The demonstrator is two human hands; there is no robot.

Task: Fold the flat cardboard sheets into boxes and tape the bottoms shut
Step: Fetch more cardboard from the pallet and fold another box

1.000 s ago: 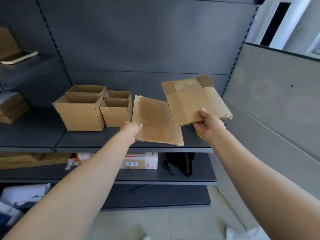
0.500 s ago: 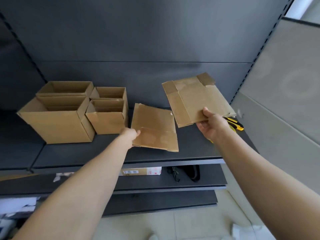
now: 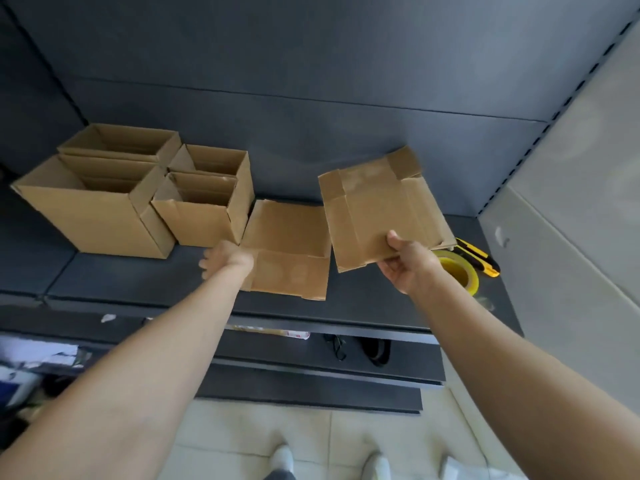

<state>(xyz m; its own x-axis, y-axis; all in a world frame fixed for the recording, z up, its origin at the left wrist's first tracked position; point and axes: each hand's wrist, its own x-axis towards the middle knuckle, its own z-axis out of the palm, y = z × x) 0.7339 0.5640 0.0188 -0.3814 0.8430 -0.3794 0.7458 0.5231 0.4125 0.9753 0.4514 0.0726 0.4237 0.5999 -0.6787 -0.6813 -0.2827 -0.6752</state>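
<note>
A dark grey shelf (image 3: pixel 145 282) carries everything here. Taking the flat cardboard sheet (image 3: pixel 287 251) lying near its middle as the landmark: just left of the sheet stand two small open boxes (image 3: pixel 207 199), one behind the other, and further left two larger open boxes (image 3: pixel 93 206), likewise one behind the other. Well right of the sheet lies a yellow tape roll (image 3: pixel 457 271), partly hidden, with a yellow-and-black utility knife (image 3: pixel 479 259) just beyond it.

The right hand (image 3: pixel 408 263) is covering part of the yellow tape roll (image 3: pixel 459 271). The left hand (image 3: pixel 225 259) is hiding the flat sheet's (image 3: pixel 287 251) near-left corner, its fingers too blurred to read.
</note>
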